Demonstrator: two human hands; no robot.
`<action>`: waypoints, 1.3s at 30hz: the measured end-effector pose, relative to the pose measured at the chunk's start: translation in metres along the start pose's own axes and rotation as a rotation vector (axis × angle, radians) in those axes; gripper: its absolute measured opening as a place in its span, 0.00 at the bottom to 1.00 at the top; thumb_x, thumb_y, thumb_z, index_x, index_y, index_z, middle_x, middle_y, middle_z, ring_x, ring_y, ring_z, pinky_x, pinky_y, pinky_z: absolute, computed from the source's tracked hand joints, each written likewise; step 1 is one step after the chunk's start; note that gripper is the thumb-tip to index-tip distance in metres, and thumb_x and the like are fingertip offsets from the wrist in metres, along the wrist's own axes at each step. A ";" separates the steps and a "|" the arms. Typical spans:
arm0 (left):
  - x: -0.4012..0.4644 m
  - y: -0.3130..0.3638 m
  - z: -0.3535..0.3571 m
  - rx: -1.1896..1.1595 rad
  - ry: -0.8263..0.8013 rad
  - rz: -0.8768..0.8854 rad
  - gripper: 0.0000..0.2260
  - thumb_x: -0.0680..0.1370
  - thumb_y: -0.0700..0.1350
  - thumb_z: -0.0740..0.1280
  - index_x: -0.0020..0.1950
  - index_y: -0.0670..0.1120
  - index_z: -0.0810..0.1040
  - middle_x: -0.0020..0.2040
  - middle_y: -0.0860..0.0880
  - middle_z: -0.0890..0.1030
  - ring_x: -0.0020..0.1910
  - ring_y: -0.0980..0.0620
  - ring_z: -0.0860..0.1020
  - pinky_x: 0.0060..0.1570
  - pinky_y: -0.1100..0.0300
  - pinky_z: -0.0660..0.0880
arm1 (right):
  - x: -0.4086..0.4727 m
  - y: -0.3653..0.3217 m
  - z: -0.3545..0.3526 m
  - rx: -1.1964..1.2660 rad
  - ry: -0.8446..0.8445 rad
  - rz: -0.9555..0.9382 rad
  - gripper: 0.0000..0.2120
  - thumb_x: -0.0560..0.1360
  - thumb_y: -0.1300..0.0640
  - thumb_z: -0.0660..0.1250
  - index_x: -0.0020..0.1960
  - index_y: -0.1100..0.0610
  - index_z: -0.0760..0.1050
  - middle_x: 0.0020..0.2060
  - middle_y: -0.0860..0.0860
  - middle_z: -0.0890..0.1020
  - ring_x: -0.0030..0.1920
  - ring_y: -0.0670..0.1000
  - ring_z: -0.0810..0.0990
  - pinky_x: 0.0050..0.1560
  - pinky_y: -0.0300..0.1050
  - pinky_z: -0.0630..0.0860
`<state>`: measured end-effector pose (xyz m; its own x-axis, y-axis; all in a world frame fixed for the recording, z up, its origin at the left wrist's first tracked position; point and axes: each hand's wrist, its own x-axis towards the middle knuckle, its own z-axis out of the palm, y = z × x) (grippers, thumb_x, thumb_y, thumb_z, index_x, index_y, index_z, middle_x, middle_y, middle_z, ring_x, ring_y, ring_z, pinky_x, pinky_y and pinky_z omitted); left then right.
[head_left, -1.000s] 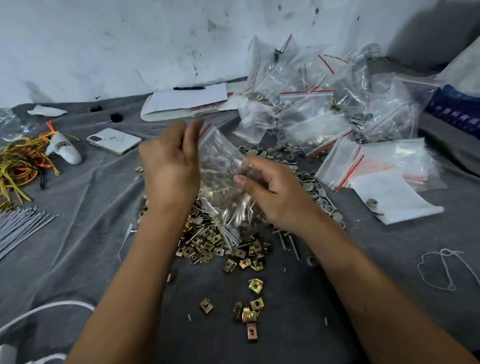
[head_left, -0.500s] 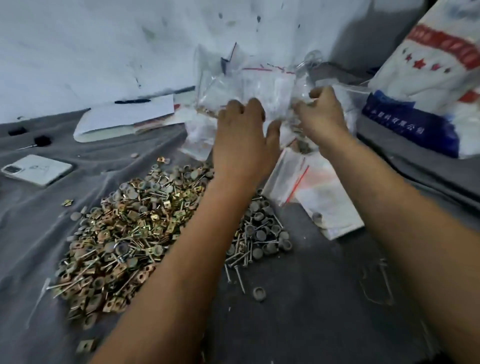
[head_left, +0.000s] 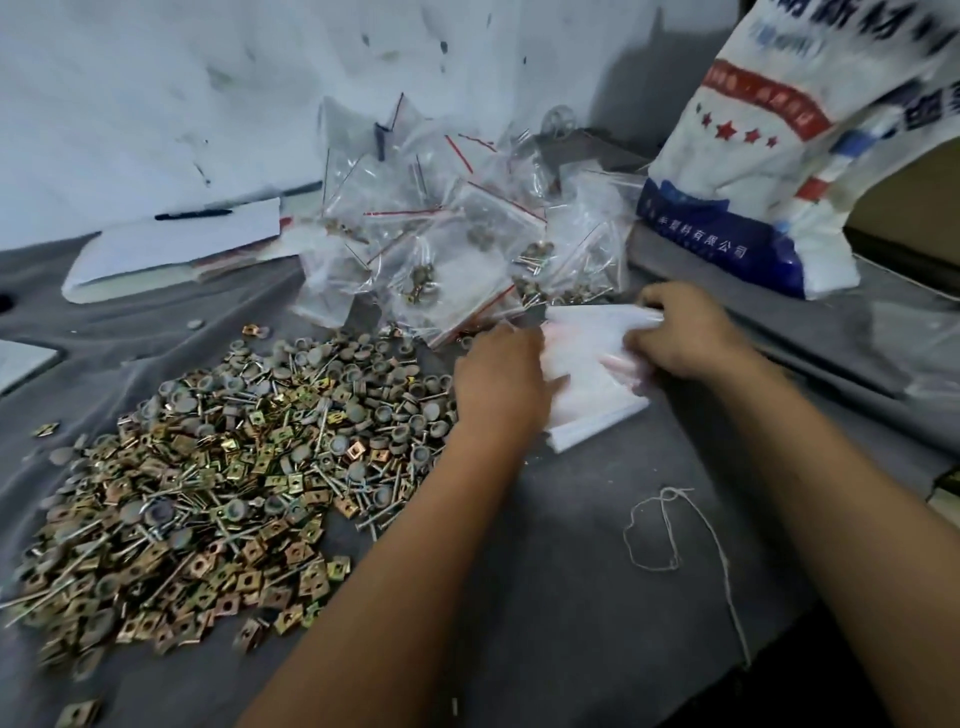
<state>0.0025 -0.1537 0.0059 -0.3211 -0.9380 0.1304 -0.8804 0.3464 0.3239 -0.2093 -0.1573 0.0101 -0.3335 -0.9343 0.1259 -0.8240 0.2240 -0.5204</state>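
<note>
A stack of empty clear zip bags (head_left: 587, 384) with red seal strips lies on the grey cloth at centre right. My left hand (head_left: 498, 379) rests on the stack's left edge, its fingertips hidden behind the hand. My right hand (head_left: 680, 338) pinches the top bag at the stack's far right corner. Behind the stack lies a heap of filled zip bags (head_left: 457, 244) holding hardware. A big loose pile of brass square clips, grey caps and screws (head_left: 218, 467) spreads over the left half of the cloth.
A large white and blue woven sack (head_left: 779, 156) stands at the back right. Papers with a black pen (head_left: 176, 244) lie at the back left. A loop of white string (head_left: 670, 530) lies near the front right. A phone's corner (head_left: 21, 364) shows at the left edge.
Both hands left the heap of filled bags, where the bag they held a second ago was set down, and dropped to the stack of empty bags. The view swung right.
</note>
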 end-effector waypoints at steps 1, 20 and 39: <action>-0.001 -0.001 -0.001 0.002 0.039 0.011 0.15 0.78 0.44 0.71 0.65 0.46 0.81 0.64 0.43 0.81 0.66 0.40 0.77 0.63 0.45 0.77 | -0.003 -0.001 0.000 0.057 0.052 0.003 0.08 0.72 0.63 0.73 0.39 0.53 0.76 0.34 0.46 0.79 0.34 0.48 0.79 0.25 0.30 0.65; -0.015 -0.013 -0.026 -1.017 0.410 -0.386 0.07 0.84 0.45 0.66 0.47 0.52 0.78 0.45 0.52 0.83 0.45 0.53 0.82 0.47 0.53 0.81 | -0.045 -0.051 0.000 0.151 0.254 0.029 0.19 0.75 0.53 0.76 0.61 0.57 0.75 0.55 0.53 0.82 0.55 0.56 0.81 0.56 0.54 0.78; -0.084 -0.105 -0.081 -1.197 0.396 -0.543 0.10 0.85 0.39 0.61 0.46 0.42 0.78 0.40 0.49 0.81 0.33 0.57 0.79 0.34 0.62 0.77 | -0.070 -0.111 0.040 1.166 -0.081 -0.041 0.16 0.74 0.78 0.66 0.46 0.58 0.81 0.40 0.49 0.88 0.44 0.45 0.86 0.41 0.35 0.79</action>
<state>0.1504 -0.1106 0.0369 0.2621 -0.9617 -0.0799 0.0382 -0.0724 0.9966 -0.0765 -0.1276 0.0249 -0.2515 -0.9593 0.1283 0.0996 -0.1576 -0.9825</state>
